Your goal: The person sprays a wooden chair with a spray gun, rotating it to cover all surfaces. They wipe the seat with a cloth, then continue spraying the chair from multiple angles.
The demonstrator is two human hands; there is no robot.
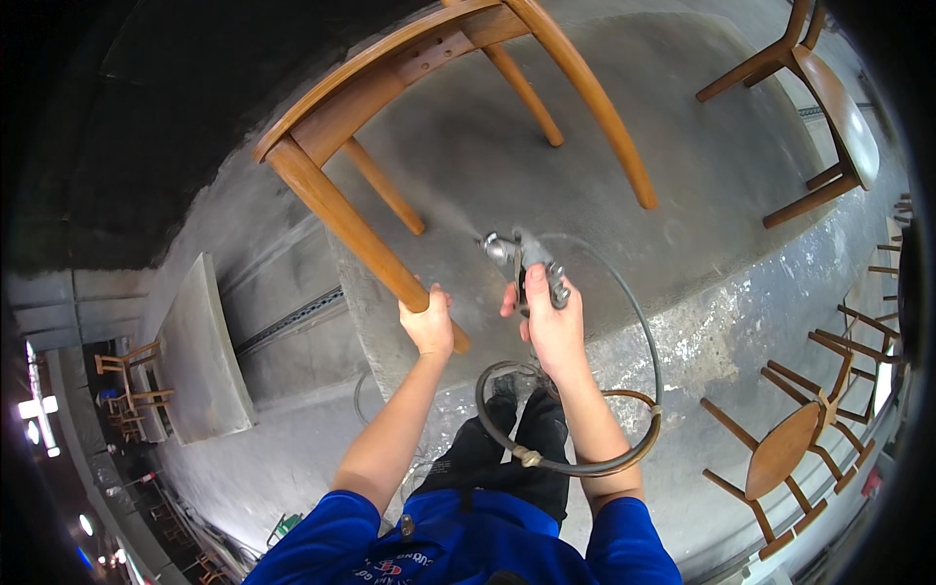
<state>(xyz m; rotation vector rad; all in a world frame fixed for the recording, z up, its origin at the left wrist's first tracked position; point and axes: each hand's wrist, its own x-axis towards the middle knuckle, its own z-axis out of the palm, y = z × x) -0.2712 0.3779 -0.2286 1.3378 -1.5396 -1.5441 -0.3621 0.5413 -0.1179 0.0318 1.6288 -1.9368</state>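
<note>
My left hand [427, 320] is wrapped round the lower part of one leg of a brown wooden chair [336, 210]. The chair is tilted, its seat edge at the top left and its legs pointing down and to the right. A silver spray gun [507, 252] sits in my right hand [556, 327], fingers closed about its handle. Its nozzle faces up and left toward the chair, and a faint mist hangs in front of it. From the gun a hose [651, 341] loops over my right forearm. The chair's upper part runs out of view.
Another wooden chair [834, 127] stands at the upper right. More chairs [780, 448] lie with legs raised along the right. On the left a grey panel [200, 361] leans near other chairs [136, 385]. A grey, paint-specked surface [682, 361] spreads beneath.
</note>
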